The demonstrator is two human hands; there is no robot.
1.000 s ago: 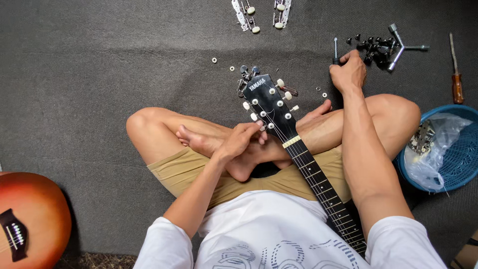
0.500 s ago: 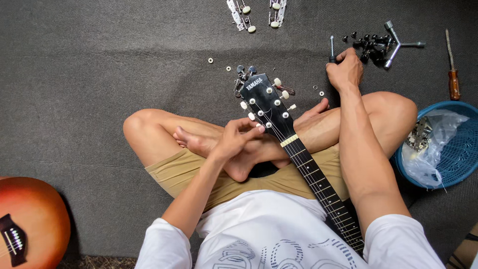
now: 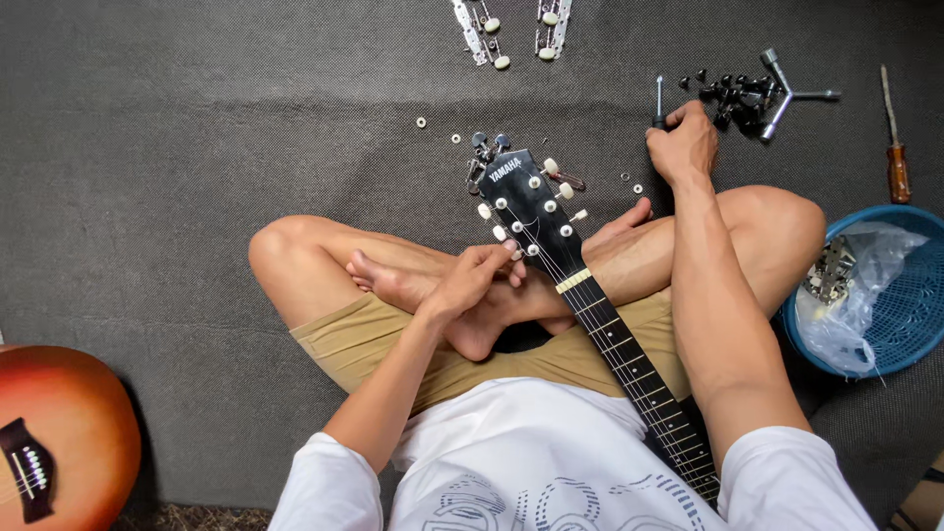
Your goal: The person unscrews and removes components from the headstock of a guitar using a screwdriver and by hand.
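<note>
Left hand [image 3: 472, 280] pinches a tuner at the rigid, light headstock [image 3: 526, 202]; right hand [image 3: 680, 146] is closed round a slim screwdriver [image 3: 659, 103], best gripped by its handle.

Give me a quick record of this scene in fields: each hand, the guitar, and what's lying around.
left hand: fingertips on a tuner at the headstock's lower edge
right hand: gripping a screwdriver, tip up
headstock: black, across the crossed legs
mat: grey, small washers near headstock
far side: tuner strips, black pegs
right: blue basket with plastic bag
lower left: sunburst guitar
</note>
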